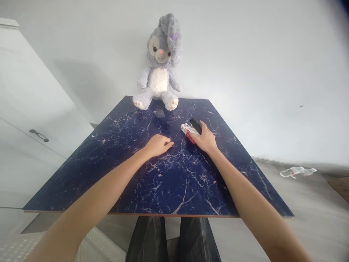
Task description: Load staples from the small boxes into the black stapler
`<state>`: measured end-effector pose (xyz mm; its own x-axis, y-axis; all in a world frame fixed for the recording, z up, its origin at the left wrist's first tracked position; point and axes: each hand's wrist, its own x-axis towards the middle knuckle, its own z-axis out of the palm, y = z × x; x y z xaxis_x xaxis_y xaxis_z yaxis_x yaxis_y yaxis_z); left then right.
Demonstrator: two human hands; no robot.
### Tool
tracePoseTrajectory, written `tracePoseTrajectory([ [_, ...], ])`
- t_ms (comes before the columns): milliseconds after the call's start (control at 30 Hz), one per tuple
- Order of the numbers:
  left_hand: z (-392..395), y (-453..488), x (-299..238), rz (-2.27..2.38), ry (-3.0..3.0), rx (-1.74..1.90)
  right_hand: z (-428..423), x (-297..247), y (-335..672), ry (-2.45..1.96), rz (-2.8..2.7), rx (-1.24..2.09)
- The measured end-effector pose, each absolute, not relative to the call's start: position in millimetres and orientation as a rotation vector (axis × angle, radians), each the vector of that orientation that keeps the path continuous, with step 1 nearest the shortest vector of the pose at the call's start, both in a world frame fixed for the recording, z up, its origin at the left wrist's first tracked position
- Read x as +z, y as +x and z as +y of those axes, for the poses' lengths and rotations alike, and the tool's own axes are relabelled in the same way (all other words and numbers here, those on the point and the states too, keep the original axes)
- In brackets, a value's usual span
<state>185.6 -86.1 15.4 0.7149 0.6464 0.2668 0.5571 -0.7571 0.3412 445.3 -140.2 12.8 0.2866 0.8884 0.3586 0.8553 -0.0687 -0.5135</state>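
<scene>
On the blue marbled table, my left hand point(158, 145) rests as a loose fist, thumb against the curled fingers, and nothing shows in it. To its right, my right hand point(206, 139) is closed around two things side by side. One is a small white and red box point(188, 131), with my thumb along it. Its neighbour is a black elongated object point(195, 124) that looks like a stapler, partly hidden under my fingers. Both lie at or just above the table surface; I cannot tell which.
A grey-purple plush rabbit point(159, 80) sits at the far edge of the table point(174, 182), against the wall. A white cabinet point(21, 127) with a dark handle stands on the left. On the floor at right lies a clear plastic bottle point(297, 172).
</scene>
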Motion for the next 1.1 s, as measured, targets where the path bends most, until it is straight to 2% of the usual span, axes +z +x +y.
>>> tracePoseTrajectory([
  [1100,-85,188,12,1.088,2.726,0.464,-150,14,412,-1.729,-1.861,0.095],
])
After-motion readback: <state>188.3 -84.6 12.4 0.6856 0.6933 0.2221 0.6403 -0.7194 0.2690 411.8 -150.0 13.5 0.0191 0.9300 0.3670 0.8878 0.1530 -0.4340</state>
